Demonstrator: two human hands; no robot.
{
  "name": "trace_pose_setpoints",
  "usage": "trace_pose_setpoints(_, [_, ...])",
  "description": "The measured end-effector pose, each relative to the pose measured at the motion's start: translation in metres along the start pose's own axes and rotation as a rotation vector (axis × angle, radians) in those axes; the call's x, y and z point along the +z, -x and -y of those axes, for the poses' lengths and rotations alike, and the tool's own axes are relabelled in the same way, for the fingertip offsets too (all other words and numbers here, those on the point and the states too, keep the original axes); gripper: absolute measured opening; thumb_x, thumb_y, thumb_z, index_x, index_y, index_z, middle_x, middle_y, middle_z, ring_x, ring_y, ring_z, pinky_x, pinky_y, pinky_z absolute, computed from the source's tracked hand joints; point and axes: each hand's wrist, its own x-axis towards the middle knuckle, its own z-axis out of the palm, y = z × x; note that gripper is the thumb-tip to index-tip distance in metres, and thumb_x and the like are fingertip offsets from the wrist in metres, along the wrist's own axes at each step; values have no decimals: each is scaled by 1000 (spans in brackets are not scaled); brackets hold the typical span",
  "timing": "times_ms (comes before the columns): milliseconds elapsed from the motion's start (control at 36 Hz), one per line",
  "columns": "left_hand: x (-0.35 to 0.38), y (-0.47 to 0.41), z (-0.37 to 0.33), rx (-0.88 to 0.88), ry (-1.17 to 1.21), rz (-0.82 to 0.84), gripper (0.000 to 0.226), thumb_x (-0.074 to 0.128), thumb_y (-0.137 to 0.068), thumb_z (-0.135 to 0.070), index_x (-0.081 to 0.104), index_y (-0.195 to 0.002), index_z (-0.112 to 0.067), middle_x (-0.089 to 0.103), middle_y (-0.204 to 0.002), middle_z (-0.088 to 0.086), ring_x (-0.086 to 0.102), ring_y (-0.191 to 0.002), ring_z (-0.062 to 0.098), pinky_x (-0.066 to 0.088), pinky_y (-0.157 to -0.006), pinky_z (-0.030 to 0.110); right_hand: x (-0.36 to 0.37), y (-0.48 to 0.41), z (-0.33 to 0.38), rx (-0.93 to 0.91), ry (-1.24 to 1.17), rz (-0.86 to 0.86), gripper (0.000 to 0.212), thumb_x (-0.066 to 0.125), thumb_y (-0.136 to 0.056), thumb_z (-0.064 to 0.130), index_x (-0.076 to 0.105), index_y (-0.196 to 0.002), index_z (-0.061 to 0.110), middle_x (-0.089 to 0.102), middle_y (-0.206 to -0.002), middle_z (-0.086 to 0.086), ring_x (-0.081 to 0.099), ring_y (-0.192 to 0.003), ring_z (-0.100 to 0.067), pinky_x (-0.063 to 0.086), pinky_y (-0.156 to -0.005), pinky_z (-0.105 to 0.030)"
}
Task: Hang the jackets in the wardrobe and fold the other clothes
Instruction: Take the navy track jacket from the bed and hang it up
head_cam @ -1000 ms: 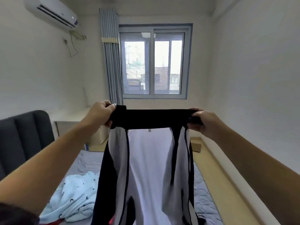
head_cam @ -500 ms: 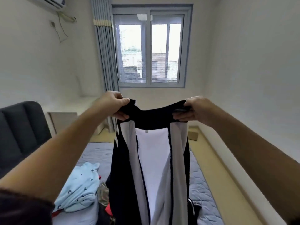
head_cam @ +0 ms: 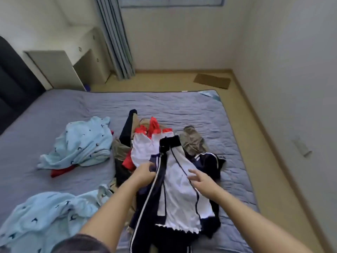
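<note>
Locate jacket [head_cam: 179, 198] spread on bed [head_cam: 73, 106], long axis running collar-far to hem-near. Confirm left hand [head_cam: 144, 173] pinching navy left edge; right hand [head_cam: 200, 179], fingers spread and holding nothing, over white panel, equally near.

Navy and white zip jacket [head_cam: 179, 190] with white side stripes; red and white top [head_cam: 143, 146]; pale blue garment [head_cam: 82, 141] and 2nd pale blue garment [head_cam: 42, 221], both small dark prints; olive khaki cloth [head_cam: 193, 141]; grey-blue quilted bedcover [head_cam: 182, 106]; dark headboard [head_cam: 14, 73]
</note>
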Motion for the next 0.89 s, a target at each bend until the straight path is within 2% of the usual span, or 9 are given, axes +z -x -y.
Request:
trace_pose_setpoints(111, [75, -2, 53, -103, 30, 163, 32, 54, -89, -15, 61, -121, -13, 62, -125, 2, 55, -115, 17, 38, -91, 20, 43, -2, -82, 185, 2, 80, 46, 40, -91, 2, 44, -135, 16, 61, -118, 0, 58, -113, -19, 46, -82, -24])
trace_pose_setpoints(250, [163, 3, 111, -231, 222, 237, 16, 54, -87, -11, 63, -89, -25, 66, -92, -2, 60, -85, 12, 47, -76, 23, 83, -8, -150, 313, -68, 89, 31, 45, -89, 1, 52, -114, 18, 66, -114, -5, 61, -107, -18, 47, -87, -26])
trace_pose_setpoints(333, [214, 5, 147, -348, 345, 180, 24, 54, -87, -6, 63, -78, -27, 70, -83, -6, 67, -79, 12, 53, -80, 27, 108, -12, -191, 403, -142, 26, 16, 58, -89, 5, 60, -99, 17, 68, -95, -4, 64, -83, -11, 48, -67, -17])
trace_pose_setpoints(417, [260, 7, 175, -498, 480, 158, 25, 48, -89, -1, 64, -80, -18, 70, -81, 0, 65, -65, 11, 48, -59, 22, 128, -18, -234, 516, -232, -22, 12, 64, -87, 8, 63, -98, 14, 67, -88, -1, 62, -75, -11, 44, -55, -16])
trace_pose_setpoints(500, [294, -1, 194, -628, 604, 146, 25, 46, -90, 2, 62, -79, -14, 69, -81, 7, 57, -56, 11, 40, -51, 21, 135, -29, -267, 624, -283, -23, 11, 61, -90, 10, 62, -100, 15, 61, -79, 2, 57, -76, -13, 42, -53, -21])
trace_pose_setpoints(556, [306, -11, 200, -666, 678, 130, 24, 45, -91, 2, 62, -82, -13, 69, -83, 8, 58, -60, 13, 41, -53, 22, 133, -39, -282, 674, -349, -50, 12, 55, -92, 7, 60, -97, 16, 63, -78, 3, 59, -78, -12, 42, -60, -25])
trace_pose_setpoints(639, [315, -33, 202, -684, 839, 28, 19, 47, -93, 2, 62, -91, -9, 68, -85, 9, 62, -67, 16, 47, -54, 21, 128, -57, -299, 729, -437, -128, 19, 43, -96, 4, 58, -99, 15, 67, -97, -3, 62, -92, -19, 46, -67, -28])
trace_pose_setpoints(750, [319, -59, 200, -699, 1079, -138, 14, 50, -95, -1, 61, -98, -9, 68, -94, 10, 67, -83, 22, 53, -60, 22, 123, -80, -322, 778, -525, -266, 18, 45, -95, 2, 58, -104, 12, 60, -108, -9, 57, -99, -21, 49, -64, -30])
trace_pose_setpoints(889, [331, -82, 200, -789, 1119, -146, 27, 47, -96, -1, 51, -123, -5, 65, -99, 11, 66, -89, 22, 54, -74, 31, 123, -99, -343, 913, -771, -404, 19, 47, -97, 7, 49, -115, 13, 50, -113, -9, 50, -108, -25, 50, -64, -35])
